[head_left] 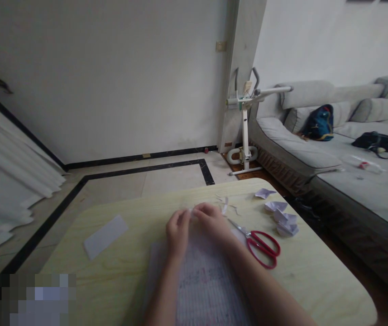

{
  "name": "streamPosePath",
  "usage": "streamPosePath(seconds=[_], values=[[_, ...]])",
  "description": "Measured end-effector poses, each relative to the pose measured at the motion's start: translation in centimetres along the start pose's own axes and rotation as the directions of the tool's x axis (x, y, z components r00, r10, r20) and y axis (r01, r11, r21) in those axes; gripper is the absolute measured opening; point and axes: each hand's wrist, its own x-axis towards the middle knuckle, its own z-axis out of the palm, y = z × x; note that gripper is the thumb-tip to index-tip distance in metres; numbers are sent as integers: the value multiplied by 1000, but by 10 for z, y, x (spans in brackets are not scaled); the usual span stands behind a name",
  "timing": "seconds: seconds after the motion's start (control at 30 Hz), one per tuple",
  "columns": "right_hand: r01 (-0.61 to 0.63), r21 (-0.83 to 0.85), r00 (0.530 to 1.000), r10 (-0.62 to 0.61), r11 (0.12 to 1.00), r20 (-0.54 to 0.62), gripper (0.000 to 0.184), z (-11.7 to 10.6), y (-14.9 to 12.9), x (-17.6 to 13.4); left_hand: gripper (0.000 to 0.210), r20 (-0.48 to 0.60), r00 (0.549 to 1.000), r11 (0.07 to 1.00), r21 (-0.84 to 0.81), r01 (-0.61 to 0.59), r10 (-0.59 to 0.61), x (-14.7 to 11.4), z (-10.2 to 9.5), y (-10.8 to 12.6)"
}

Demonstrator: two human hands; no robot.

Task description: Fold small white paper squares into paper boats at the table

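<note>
My left hand (177, 231) and my right hand (212, 222) meet above the far end of a written-on sheet of lined paper (203, 280). Both are closed, fingertips pinched together on a small piece of white paper (191, 212), mostly hidden by the fingers. Just right of my right forearm lie scissors (263, 248) with red handles, blades pointing away to the left. Thin paper scraps (226, 204) are scattered beyond my right hand. Several folded paper pieces (284, 219) sit near the table's right edge. A white paper strip (105, 237) lies flat at the left.
The pale wooden table (319, 280) has rounded corners. Past its right side stands a grey sofa (366, 181) with a blue backpack (321, 123) and a dark bag (379, 142) on it. White exercise equipment (245, 131) stands by the wall; a white curtain (3, 181) hangs at left.
</note>
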Motion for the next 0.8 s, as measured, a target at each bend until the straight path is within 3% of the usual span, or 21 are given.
streamPosePath(seconds=[0.23,0.43,0.57,0.63,0.8], values=[[-169,234,982,145,957,118,18,0,0,-4,24,121,987,973,-193,124,-102,0,-1,-3],[-167,330,986,160,929,49,19,1,0,-3,26,164,985,991,-112,71,-52,2,0,2],[-227,422,972,181,878,146,21,1,3,-2,26,180,980,982,-156,109,-80,2,0,-3],[-229,403,971,175,886,166,20,1,5,-1,25,212,973,973,-193,128,-86,2,-1,-5],[-97,142,995,95,985,22,15,0,3,-1,22,233,965,965,-201,169,-120,0,-3,-3]])
